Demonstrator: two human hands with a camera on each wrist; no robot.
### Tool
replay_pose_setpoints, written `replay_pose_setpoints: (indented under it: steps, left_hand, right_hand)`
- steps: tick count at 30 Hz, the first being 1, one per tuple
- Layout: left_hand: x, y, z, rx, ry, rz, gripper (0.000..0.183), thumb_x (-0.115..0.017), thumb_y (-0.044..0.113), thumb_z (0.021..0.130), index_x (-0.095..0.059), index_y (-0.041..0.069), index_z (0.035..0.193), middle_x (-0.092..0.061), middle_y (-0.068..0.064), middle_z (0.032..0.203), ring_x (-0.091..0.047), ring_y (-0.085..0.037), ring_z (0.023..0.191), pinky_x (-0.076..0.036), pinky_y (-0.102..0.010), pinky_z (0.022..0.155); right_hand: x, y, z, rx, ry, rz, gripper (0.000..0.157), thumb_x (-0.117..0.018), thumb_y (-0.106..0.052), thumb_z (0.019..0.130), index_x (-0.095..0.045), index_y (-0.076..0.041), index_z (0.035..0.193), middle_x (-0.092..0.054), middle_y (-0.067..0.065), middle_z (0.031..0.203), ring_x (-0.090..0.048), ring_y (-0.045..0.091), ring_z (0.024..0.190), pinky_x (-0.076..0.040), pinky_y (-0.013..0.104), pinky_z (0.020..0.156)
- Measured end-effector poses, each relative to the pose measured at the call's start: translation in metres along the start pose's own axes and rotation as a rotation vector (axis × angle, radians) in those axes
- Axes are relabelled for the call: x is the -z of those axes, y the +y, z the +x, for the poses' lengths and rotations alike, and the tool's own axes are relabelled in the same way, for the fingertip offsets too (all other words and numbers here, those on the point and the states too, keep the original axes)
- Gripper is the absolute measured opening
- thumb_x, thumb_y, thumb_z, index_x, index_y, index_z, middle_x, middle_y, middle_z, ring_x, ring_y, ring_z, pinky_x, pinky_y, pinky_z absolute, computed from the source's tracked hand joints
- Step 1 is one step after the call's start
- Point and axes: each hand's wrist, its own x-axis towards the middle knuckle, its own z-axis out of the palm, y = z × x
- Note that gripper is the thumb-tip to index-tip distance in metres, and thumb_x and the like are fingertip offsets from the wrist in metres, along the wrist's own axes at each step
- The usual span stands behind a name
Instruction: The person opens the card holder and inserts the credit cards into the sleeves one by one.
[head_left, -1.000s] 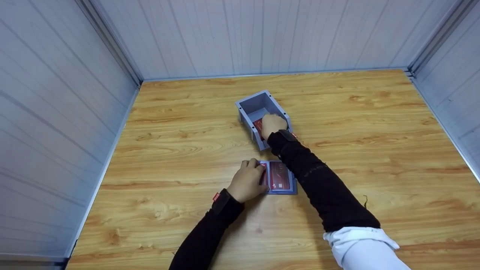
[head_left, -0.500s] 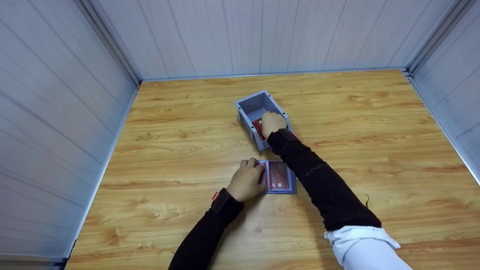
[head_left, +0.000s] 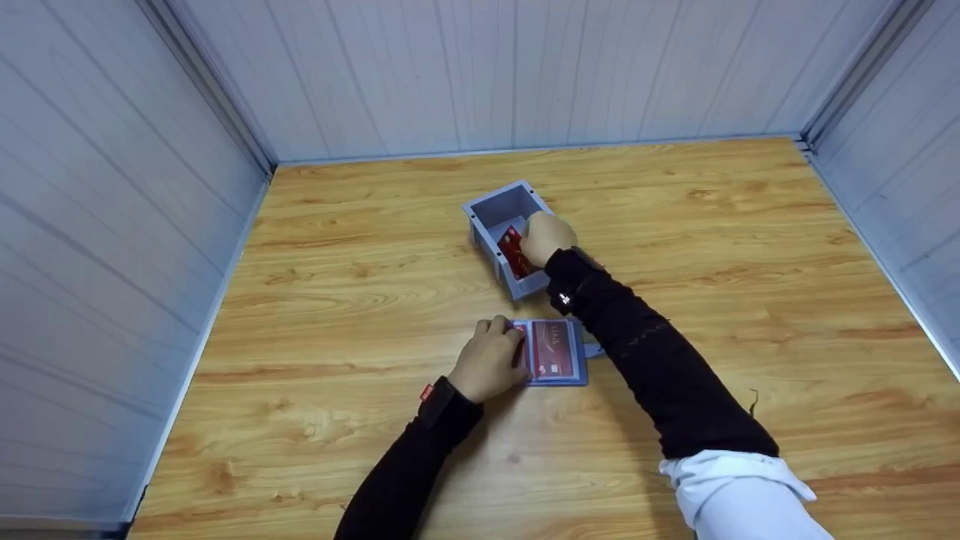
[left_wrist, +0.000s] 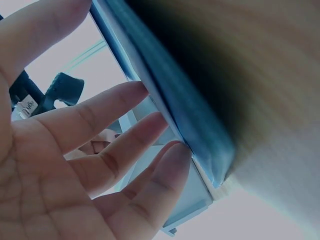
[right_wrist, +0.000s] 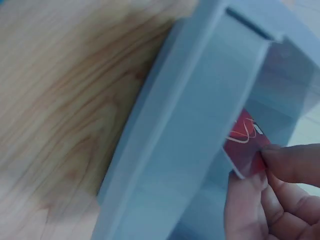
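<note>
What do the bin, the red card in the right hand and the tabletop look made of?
Bin: probably plastic, matte grey, judging by its smooth moulded walls.
Red card: likely plastic, smooth, being thin and straight-edged with printed lines.
Tabletop: wood or laminate, softly glossy; the grain shows, but either fits.

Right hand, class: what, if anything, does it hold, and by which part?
The right hand pinches a red bank card by one end, inside the grey bin.

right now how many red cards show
3 visible: one card in the right hand inside the grey bin; another at the right of the blue holder; a third at its left, partly under the left hand. More may be hidden.
</note>
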Motion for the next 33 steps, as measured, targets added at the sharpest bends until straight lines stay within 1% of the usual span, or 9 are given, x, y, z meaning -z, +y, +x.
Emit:
replay_pose_setpoints:
  steps: [1, 3, 6, 8, 11, 14, 19, 24, 33]
  left_hand:
    - [0.000, 0.000, 0.000, -0.001, -0.001, -0.001, 0.048, -0.081, 0.027, 0.070, -0.067, 0.002, 0.110, -0.056, -0.013, 0.115, -0.051, -0.035, 0.108, -0.050, -0.045, 0.090]
    - [0.000, 0.000, 0.000, -0.001, -0.002, 0.002, 0.050, -0.081, 0.026, 0.070, -0.067, 0.002, 0.111, -0.057, -0.013, 0.115, -0.051, -0.035, 0.108, -0.050, -0.045, 0.090]
    - [0.001, 0.000, 0.000, -0.002, -0.001, 0.004, 0.053, -0.081, 0.027, 0.071, -0.067, 0.001, 0.115, -0.057, -0.014, 0.115, -0.051, -0.035, 0.107, -0.049, -0.045, 0.090]
    - [0.002, 0.000, 0.000, 0.002, -0.006, 0.001, 0.055, -0.081, 0.027, 0.071, -0.066, 0.001, 0.117, -0.057, -0.014, 0.115, -0.050, -0.035, 0.107, -0.049, -0.045, 0.091]
    - [0.002, 0.000, 0.001, 0.009, -0.017, -0.007, 0.059, -0.081, 0.027, 0.071, -0.065, 0.000, 0.121, -0.057, -0.014, 0.116, -0.050, -0.035, 0.108, -0.049, -0.045, 0.092]
    - [0.001, 0.000, 0.001, 0.015, -0.027, -0.010, 0.060, -0.081, 0.027, 0.072, -0.064, 0.001, 0.123, -0.057, -0.013, 0.117, -0.050, -0.034, 0.108, -0.049, -0.044, 0.092]
    - [-0.001, 0.000, 0.002, 0.006, -0.011, -0.002, 0.057, -0.081, 0.026, 0.071, -0.066, 0.001, 0.120, -0.057, -0.013, 0.116, -0.050, -0.034, 0.108, -0.050, -0.045, 0.090]
    - [0.000, 0.000, 0.000, -0.007, 0.004, -0.006, 0.052, -0.081, 0.025, 0.071, -0.066, 0.001, 0.115, -0.057, -0.013, 0.113, -0.051, -0.035, 0.105, -0.050, -0.045, 0.087]
    - [0.000, 0.000, 0.002, 0.003, -0.017, 0.001, 0.053, -0.080, 0.025, 0.072, -0.066, 0.000, 0.117, -0.057, -0.014, 0.115, -0.051, -0.035, 0.106, -0.049, -0.045, 0.090]
  right_hand:
    - [0.003, 0.002, -0.001, 0.013, 0.006, 0.033, 0.032, -0.053, -0.010, 0.089, -0.046, -0.013, 0.058, -0.050, -0.001, 0.061, -0.052, 0.020, 0.064, -0.042, 0.032, 0.059]
    - [0.010, 0.006, -0.003, 0.035, 0.014, 0.094, 0.029, -0.055, -0.012, 0.089, -0.052, -0.011, 0.061, -0.050, -0.002, 0.063, -0.048, 0.017, 0.063, -0.038, 0.028, 0.060]
    - [0.022, 0.010, -0.008, 0.026, 0.001, 0.199, 0.016, -0.059, -0.015, 0.091, -0.066, -0.005, 0.081, -0.062, 0.004, 0.080, -0.054, 0.014, 0.064, -0.045, 0.026, 0.064]
    - [0.031, 0.013, -0.012, 0.015, -0.015, 0.276, 0.016, -0.061, -0.017, 0.092, -0.069, -0.003, 0.093, -0.064, 0.006, 0.086, -0.053, 0.009, 0.060, -0.046, 0.022, 0.059]
    - [0.041, 0.019, -0.021, 0.016, -0.035, 0.380, 0.017, -0.062, -0.017, 0.093, -0.067, -0.001, 0.096, -0.063, 0.006, 0.086, -0.054, 0.007, 0.056, -0.049, 0.019, 0.052]
    - [0.045, 0.026, -0.032, 0.046, -0.045, 0.427, 0.014, -0.062, -0.015, 0.093, -0.065, -0.001, 0.095, -0.062, 0.005, 0.085, -0.057, 0.007, 0.063, -0.052, 0.020, 0.057]
    - [0.037, 0.044, -0.054, 0.067, -0.090, 0.449, 0.011, -0.063, -0.013, 0.092, -0.064, -0.002, 0.093, -0.059, 0.000, 0.078, -0.057, 0.009, 0.061, -0.051, 0.021, 0.055]
    - [0.019, 0.064, -0.072, 0.078, -0.144, 0.517, 0.012, -0.063, -0.008, 0.091, -0.064, 0.003, 0.095, -0.060, 0.001, 0.075, -0.058, 0.009, 0.061, -0.053, 0.021, 0.057]
    - [-0.005, 0.094, -0.089, -0.026, -0.220, 0.727, 0.014, -0.062, -0.005, 0.092, -0.061, 0.007, 0.097, -0.062, -0.002, 0.073, -0.061, 0.008, 0.058, -0.058, 0.027, 0.060]
